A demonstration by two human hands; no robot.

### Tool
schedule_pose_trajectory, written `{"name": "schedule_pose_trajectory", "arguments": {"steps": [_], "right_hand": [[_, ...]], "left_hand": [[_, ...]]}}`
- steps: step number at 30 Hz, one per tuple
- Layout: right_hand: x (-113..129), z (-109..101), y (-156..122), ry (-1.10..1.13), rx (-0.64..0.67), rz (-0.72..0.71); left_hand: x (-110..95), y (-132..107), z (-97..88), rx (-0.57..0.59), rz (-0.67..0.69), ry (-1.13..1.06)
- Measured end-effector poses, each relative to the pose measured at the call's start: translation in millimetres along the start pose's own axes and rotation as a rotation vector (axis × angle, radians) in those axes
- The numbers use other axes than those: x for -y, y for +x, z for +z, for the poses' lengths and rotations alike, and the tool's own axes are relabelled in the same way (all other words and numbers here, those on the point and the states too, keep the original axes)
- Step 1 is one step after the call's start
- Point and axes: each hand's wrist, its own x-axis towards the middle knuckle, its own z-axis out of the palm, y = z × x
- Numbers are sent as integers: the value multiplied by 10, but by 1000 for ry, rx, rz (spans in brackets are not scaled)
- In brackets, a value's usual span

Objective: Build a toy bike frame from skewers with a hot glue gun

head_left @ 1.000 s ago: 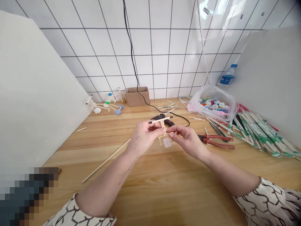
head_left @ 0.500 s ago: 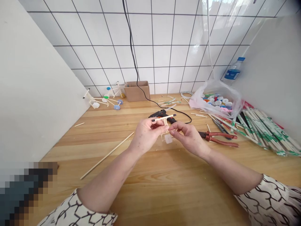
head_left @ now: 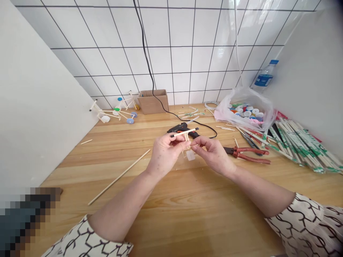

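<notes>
L hand pinches the little stick frame in its fingers, over the mid. of the wood surface. R hand has its fingers closed tog. right by the frame; can't tell what's in them. Blk glue gun is just behind, red-handled pliers near R hand, long stick near L hand.
</notes>
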Motion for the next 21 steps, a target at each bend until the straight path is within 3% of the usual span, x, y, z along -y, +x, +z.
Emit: {"name": "schedule_pose_trajectory", "arguments": {"steps": [21], "right_hand": [[-24,-8,18,29,13,-3]], "left_hand": [[19,-31,54,-78,26,-37]]}}
